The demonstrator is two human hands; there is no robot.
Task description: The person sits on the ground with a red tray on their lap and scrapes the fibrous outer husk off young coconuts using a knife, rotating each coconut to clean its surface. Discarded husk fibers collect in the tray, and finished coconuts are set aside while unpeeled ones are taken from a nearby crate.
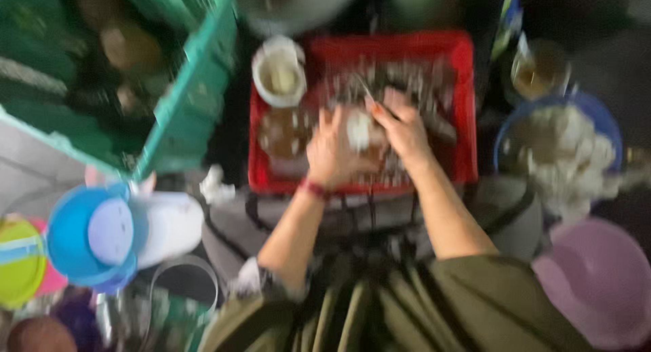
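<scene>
Both hands work over a shallow red plastic crate (464, 108) filled with blurred grey and brown pieces too smeared to name. The left hand (330, 152), with a red band at its wrist, is cupped around a small pale round object (358, 129) held above the middle of the crate; its fingers curl partway closed against the object's left side. The right hand (405, 129) meets it from the other side, fingers bent and fingertips touching the same pale object, so the two hands close on it together; how tightly either one grips cannot be told through the blur. Inside the crate, at its far left corner, stands a white round cup (279, 74) with a pale filling, and just below that cup sits a brownish round dish (281, 131). Right of the crate is a blue round bowl (505, 131) heaped with white lumps, and beyond that bowl, still to the crate's right, a small clear container of amber liquid (539, 70). Nearer the person and right of the crate lies a lilac plastic basin (600, 277). Left of the crate stands a tall green slatted plastic basket (193, 87). Below the basket, left of the crate's near edge, lies a blue and white plastic jug (115, 233) on its side.
</scene>
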